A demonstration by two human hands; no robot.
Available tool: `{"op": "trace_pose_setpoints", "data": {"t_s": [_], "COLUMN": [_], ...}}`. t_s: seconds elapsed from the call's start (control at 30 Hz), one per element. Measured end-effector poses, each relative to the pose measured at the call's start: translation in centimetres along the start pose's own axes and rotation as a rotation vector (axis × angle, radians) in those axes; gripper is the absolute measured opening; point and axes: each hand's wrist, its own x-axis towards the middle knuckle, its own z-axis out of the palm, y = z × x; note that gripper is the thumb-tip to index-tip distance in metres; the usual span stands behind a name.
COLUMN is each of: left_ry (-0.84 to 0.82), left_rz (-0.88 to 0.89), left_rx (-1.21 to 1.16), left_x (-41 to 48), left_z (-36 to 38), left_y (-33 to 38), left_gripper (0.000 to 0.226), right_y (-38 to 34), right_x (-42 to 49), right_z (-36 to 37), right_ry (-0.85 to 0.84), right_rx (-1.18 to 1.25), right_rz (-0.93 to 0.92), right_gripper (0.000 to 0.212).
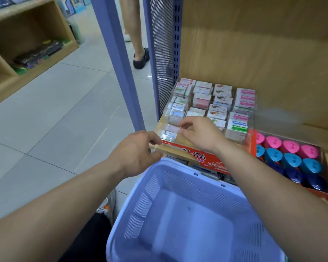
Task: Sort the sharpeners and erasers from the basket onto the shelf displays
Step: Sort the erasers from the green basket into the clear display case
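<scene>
Fig. Both hands at the clear eraser display (253, 120), centre of frame, above the lilac basket (150, 197).

The erasers (219, 108) lie flat in rows, labels up, long axes running roughly left to right across the frame. Two more erasers (169, 134) sit in the front-left compartment. The right hand (199, 133) reaches over that compartment with its fingers bent. The left hand (138, 150) curls at the front-left corner of the shelf (170, 151). Blur hides whether either hand grips anything. The sharpeners (290, 159), in pink, light blue and dark blue rows, fill a tray at centre right.
</scene>
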Motion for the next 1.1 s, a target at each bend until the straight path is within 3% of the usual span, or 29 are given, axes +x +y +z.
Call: {"op": "trace_pose_setpoints", "data": {"t_s": [0.13,0.33,0.47,0.57,0.77,0.97,1.1], "left_ry": [-0.097,-0.274,-0.37,-0.346,-0.296,-0.236,-0.221], "left_rz": [0.116,0.352,0.471,0.536,0.751,0.78,0.77], "left_rx": [0.052,0.159,0.165,0.126,0.393,0.351,0.304], "left_x": [-1.6,-7.1,-10.2,-11.6,-10.5,-9.6,-9.4], "left_z": [2.1,9.0,15.0,19.7,27.1,28.2,28.4], "left_y": [4.7,13.5,19.0,23.0,25.6,24.7,24.5], "left_gripper": [0.028,0.036,0.037,0.041,0.054,0.045,0.035], "right_y": [2.1,10.6,16.5,20.4,27.7,30.8,31.6], "right_x": [-9.0,-25.6,-34.4,-39.1,-40.9,-35.8,-35.7], "right_z": [-4.6,-9.7,-10.9,-9.1,-1.9,5.0,8.6], "right_ry": [0.036,0.03,0.044,-0.026,-0.308,-0.319,-0.301], "right_rx": [0.002,-0.098,-0.143,-0.117,-0.048,-0.098,-0.169], "right_rz": [0.045,0.345,0.557,0.625,0.707,0.536,0.532], "right_gripper": [0.023,0.017,0.019,0.02,0.064,0.094,0.11]}}
